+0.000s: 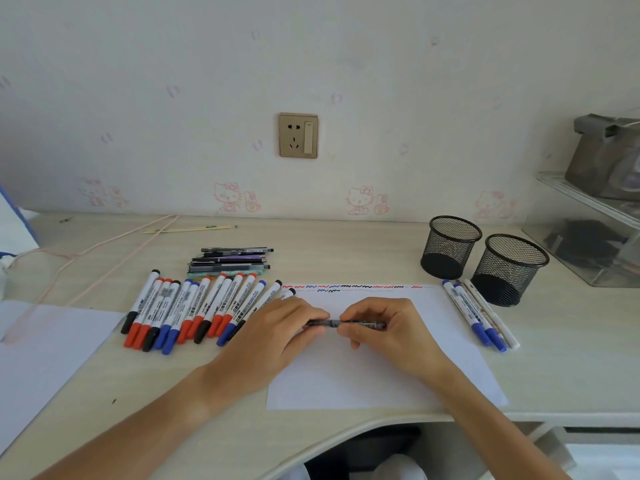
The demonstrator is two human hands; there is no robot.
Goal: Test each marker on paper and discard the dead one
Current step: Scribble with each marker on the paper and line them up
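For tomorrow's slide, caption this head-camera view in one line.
Both hands, left and right, grip a dark pen above squiggle-marked paper.

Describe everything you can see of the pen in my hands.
The pen is slim and dark, with a darker cap end toward the left and light print on the barrel. It lies level, running left to right, just above the white paper. The left hand pinches its left end, the right hand grips the barrel. Fingers hide both ends.
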